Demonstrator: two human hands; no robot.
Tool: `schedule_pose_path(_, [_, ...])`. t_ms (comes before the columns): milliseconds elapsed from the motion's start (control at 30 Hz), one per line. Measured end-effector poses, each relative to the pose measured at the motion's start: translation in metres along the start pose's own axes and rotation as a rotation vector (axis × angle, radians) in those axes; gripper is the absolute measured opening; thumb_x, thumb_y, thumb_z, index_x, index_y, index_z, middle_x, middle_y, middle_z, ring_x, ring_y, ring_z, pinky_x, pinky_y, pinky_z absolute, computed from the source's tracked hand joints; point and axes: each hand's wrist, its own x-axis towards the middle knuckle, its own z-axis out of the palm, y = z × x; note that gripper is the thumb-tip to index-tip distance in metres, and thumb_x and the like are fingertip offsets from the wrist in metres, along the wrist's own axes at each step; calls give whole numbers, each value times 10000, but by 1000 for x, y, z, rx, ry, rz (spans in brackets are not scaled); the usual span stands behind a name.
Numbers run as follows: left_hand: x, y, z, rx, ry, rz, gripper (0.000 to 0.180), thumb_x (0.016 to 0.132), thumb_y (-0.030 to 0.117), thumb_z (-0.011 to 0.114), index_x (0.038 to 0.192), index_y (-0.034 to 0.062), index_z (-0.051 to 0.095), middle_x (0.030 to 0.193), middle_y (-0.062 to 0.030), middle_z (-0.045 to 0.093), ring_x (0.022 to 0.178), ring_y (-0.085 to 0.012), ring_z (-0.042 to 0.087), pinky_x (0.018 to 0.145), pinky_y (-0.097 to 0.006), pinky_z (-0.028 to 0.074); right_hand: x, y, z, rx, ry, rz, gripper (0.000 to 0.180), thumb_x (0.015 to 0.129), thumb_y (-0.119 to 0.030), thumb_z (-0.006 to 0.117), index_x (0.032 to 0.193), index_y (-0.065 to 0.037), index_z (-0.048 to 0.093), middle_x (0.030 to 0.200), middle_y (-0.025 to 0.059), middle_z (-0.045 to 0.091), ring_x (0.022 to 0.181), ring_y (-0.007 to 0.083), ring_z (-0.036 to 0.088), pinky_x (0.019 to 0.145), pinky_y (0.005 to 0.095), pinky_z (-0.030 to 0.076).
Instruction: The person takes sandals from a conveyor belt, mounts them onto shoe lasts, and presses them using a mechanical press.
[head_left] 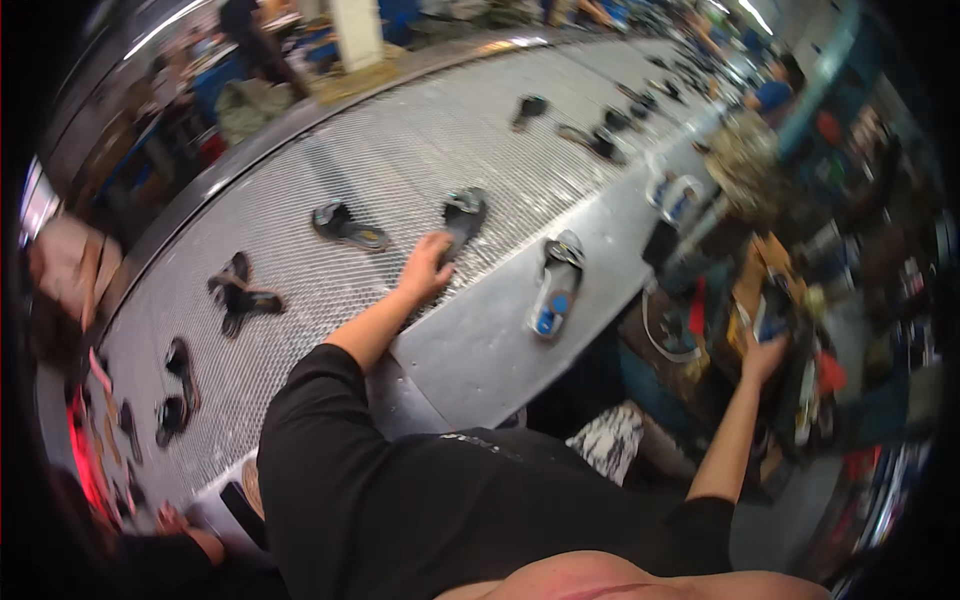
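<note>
My left hand [428, 266] reaches over the mesh conveyor belt [400, 175], its fingers closed on the near end of a black sandal [464, 212]. Left of it lies another black sandal [345, 226]. On the flat metal ledge [470, 330] rests a dark sandal [557, 280] with a pale, translucent part and blue patches at its near end. Far to the right, my right hand [766, 354] is closed around a dark thing with some blue on it, beside a tan flap [748, 290]. Blur and the hand hide what kind of thing that is.
More sandals lie along the belt, at left [240, 292] and far right [598, 140]. A clear-and-blue piece [680, 198] sits farther up the ledge. A co-worker [780, 85] is at the far right; another person's hand [172, 520] shows lower left.
</note>
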Motion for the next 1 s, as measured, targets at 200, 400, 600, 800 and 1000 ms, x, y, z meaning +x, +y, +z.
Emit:
schedule_pose_path(200, [22,-3,10,219,-27,-108,708,777,276,722,1377,13,454,1315,-212,507,1234,-381,462,1072,-459,370,-71,-93,-10,444,-31,116,631,699,-96,792,1278,-22,553,1233,150,583,1135,300,556,993,376,420])
schedule_pose_path(400, [26,8,12,276,-38,-97,705,800,314,703,1381,3,452,1311,-211,516,1229,-369,460,1071,-458,360,-162,-183,-10,884,-220,102,610,698,-26,724,1279,-50,538,1291,97,576,1166,226,538,1039,361,390])
schedule_pose_path(600, [17,7,1,201,-28,-129,683,812,295,713,1370,0,452,1223,-227,558,1143,-388,509,1011,-460,404,-187,-232,78,800,-432,25,641,688,-102,739,1288,-50,520,1198,155,601,1124,340,579,967,384,447])
schedule_pose_path(800, [0,-3,-2,69,98,-175,675,754,299,778,1283,-17,502,1252,-227,535,1181,-395,488,1034,-463,396,-226,-252,86,697,-483,80,728,667,-50,747,1313,-5,414,1275,228,515,1215,362,515,1049,431,386])
schedule_pose_path(1000, [-27,4,-11,28,51,-128,678,697,360,778,1233,-6,580,1263,-207,573,1216,-371,500,1075,-447,384,-304,-281,-29,791,-582,-194,897,669,-51,728,1434,48,271,1445,250,362,1365,429,336,1180,457,227])
